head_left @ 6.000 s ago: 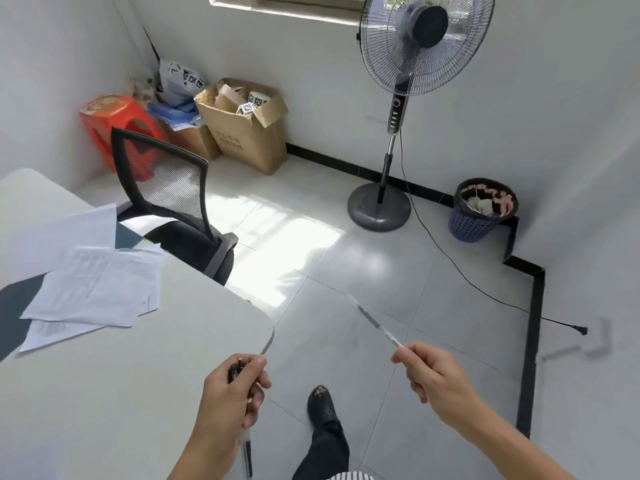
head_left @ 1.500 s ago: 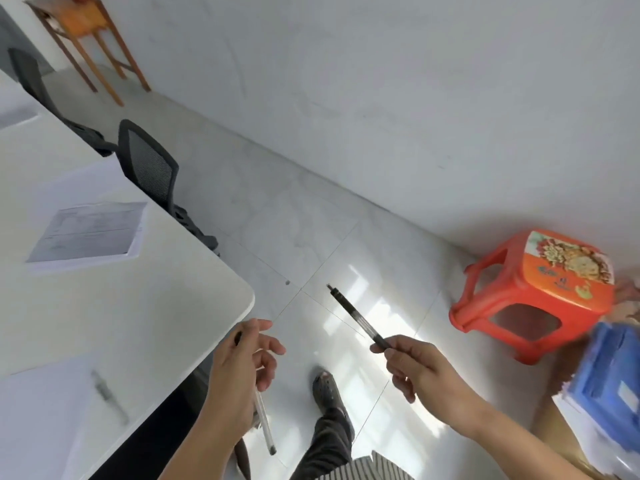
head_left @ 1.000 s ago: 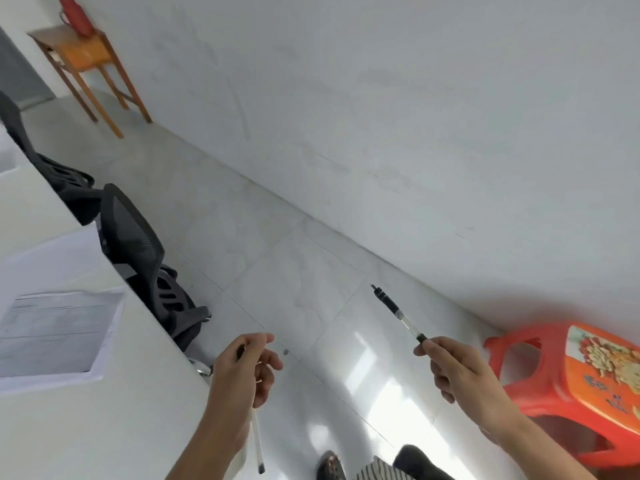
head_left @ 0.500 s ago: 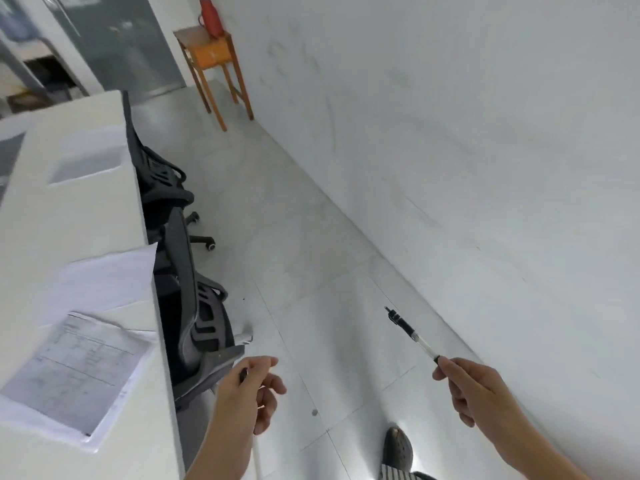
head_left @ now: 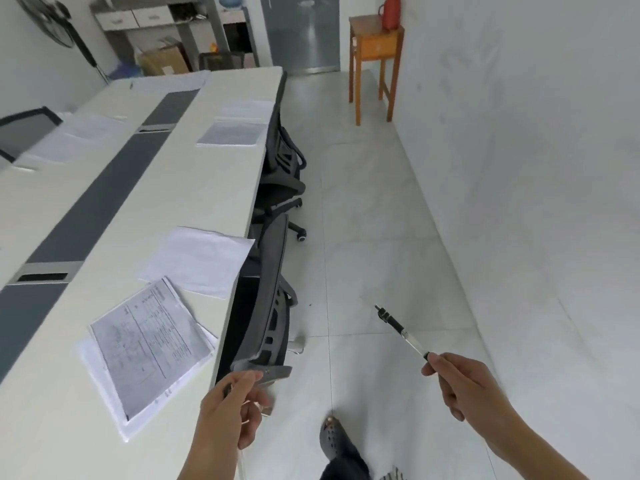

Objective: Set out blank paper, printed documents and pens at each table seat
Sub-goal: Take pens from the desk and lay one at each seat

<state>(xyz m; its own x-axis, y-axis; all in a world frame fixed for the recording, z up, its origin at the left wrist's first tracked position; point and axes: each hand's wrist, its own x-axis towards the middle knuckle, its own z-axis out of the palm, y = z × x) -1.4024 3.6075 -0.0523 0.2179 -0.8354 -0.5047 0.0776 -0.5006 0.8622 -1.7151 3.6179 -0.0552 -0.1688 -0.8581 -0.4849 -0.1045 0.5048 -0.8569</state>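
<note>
one pen [head_left: 401, 330] in right hand [head_left: 460, 382], left hand [head_left: 232, 407] likewise

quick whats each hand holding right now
Left hand: curled round a slim pale pen that points down.
Right hand: pinching the end of a black and clear plastic pen that points away.

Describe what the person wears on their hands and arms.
Nothing covers them: the left hand and right hand are ungloved, and both forearms are bare, with no sleeve, watch or bracelet in view.
</note>
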